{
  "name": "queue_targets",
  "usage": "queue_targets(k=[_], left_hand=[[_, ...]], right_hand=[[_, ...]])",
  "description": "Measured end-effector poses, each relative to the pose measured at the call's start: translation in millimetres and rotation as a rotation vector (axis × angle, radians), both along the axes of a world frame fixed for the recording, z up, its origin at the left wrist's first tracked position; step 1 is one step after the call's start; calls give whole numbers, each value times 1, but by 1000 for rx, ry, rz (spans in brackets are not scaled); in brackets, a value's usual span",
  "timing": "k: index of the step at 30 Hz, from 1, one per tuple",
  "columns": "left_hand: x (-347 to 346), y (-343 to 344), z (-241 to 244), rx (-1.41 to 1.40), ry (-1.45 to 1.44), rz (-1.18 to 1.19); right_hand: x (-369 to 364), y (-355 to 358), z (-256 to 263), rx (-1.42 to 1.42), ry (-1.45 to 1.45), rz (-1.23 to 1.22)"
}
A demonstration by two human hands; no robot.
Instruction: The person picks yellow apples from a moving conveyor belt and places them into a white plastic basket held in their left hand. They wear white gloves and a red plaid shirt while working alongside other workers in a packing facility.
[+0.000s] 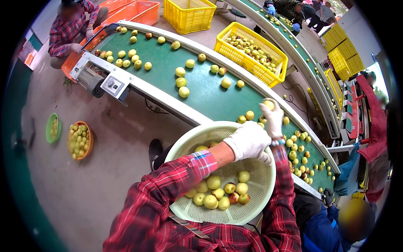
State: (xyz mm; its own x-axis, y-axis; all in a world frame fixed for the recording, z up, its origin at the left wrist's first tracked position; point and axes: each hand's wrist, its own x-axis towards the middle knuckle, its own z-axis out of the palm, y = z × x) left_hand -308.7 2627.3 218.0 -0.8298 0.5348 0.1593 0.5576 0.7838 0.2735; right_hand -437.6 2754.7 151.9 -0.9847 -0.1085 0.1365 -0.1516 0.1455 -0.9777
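In front of me is a pale green perforated plastic basket, against the near side of a green conveyor belt. Several yellow-green, jujube-like fruits lie in it, some with reddish-brown patches. My left hand, in a white glove, is above the basket's far right part with its fingers bent down; whether it holds anything is hidden. Above the belt, my right hand, also gloved and with a beaded bracelet at the wrist, grips one yellow fruit. More fruits rest on the belt beside it.
A motor and control box jut from the conveyor's near side. Beyond stands a yellow crate of fruit. An orange basket and a green basket are on the floor. One person crouches at the belt's end; another is close at right.
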Motion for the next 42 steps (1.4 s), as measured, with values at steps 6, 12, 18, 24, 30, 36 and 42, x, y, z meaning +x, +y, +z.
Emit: queue_targets(k=[6,12,18,24,30,36,42], left_hand=[[-1,17,5,51,37,21],[3,28,35,-16,-75,-23],[1,-6,40,470,202,279],[-16,-135,19,392,179,922],[-7,-187,-24,-217,101,1043],[-24,-180,-34,-249,121,1166],[-11,-187,-58,-10,438,1226]], right_hand=[[140,80,82,-185,241,343],[179,108,102,362,571,530],[161,134,81,507,326,-7],[169,151,65,-35,-150,258],[165,162,64,-44,-160,279],[110,167,33,-332,-281,290],[13,107,-20,371,359,157]])
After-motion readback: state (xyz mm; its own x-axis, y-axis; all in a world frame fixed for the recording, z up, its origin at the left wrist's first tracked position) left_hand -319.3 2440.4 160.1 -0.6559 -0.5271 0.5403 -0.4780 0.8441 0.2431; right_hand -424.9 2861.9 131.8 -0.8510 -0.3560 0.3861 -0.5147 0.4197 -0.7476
